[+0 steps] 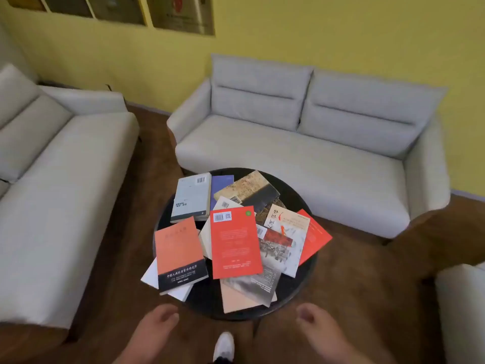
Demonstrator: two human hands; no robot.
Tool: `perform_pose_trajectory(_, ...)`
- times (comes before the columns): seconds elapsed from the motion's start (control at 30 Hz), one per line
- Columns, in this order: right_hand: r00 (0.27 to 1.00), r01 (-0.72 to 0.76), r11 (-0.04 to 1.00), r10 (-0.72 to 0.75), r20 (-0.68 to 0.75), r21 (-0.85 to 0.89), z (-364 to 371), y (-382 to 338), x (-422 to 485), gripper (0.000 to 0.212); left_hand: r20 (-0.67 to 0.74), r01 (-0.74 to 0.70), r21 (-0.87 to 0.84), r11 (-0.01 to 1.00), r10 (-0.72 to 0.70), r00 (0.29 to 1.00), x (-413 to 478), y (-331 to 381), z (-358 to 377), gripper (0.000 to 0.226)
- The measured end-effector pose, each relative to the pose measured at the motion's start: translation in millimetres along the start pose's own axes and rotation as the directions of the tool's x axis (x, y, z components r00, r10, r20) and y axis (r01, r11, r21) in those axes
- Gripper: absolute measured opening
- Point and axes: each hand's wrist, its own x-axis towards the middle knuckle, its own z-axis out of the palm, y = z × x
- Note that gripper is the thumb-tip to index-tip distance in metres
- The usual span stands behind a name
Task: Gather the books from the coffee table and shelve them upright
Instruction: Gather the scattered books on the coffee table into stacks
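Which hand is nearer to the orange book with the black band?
Left. The left hand is just on the near side of the orange book with the black band, not touching it. The right hand is far off to the book's right, also touching nothing.

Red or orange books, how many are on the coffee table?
3: the orange book with a black band at left, the centre red book, and the far-right red book, partly covered. More may lie hidden underneath.
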Motion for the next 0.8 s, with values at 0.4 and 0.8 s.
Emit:
perform_pose_trajectory(0.4, 0.995, -0.029, 0.999, 0.025, 0.101, 0.038, 25, -139, 97, 0.025, -0.103, 0.147, -0.056, 0.988, -0.152, 0.983, 115, 13, -26, 0.022)
perform_pose_trajectory(0.8, 0.974, -0.226, 0.967, 0.225, 0.015, 0.117, 48, -172, 151, 0.019, 0.092, 0.377, -0.318, 0.870, -0.367, 0.925, 162, 15, -37, 0.043)
